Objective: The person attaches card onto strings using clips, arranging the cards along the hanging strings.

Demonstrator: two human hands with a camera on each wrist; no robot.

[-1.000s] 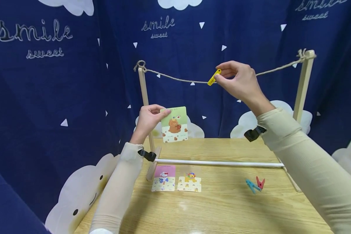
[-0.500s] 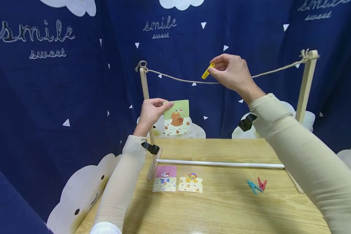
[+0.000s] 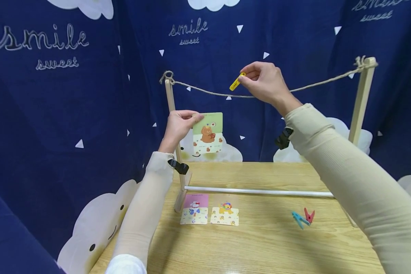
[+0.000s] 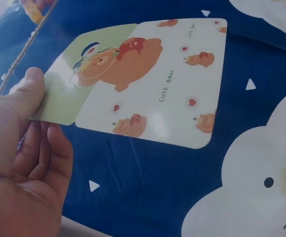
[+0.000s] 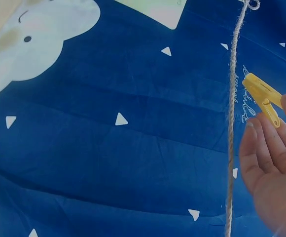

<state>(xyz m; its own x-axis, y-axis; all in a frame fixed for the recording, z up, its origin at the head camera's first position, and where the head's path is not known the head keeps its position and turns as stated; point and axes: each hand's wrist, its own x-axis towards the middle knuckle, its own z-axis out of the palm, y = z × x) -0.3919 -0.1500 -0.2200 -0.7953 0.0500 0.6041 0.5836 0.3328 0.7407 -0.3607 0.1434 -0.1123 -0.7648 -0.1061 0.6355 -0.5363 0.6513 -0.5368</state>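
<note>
My left hand pinches a green and white bear card by its upper left corner, thumb in front and fingers behind. The card hangs upright below the twine. In the left wrist view the card shows a brown bear and the words "CUTE Bear". Above the twine, my right hand holds a yellow clothespin between thumb and fingers. The right wrist view shows the clothespin beside the twine, apart from it, its nose pointing toward the line.
Two wooden posts carry the twine, and a white rod joins them low down. On the wooden table lie a pink card, a tan lion card, a blue clothespin and a red clothespin.
My left hand has raised the bear card toward the twine. My right hand has moved left and slightly up with the yellow clothespin, from overlapping the twine to above it.
</note>
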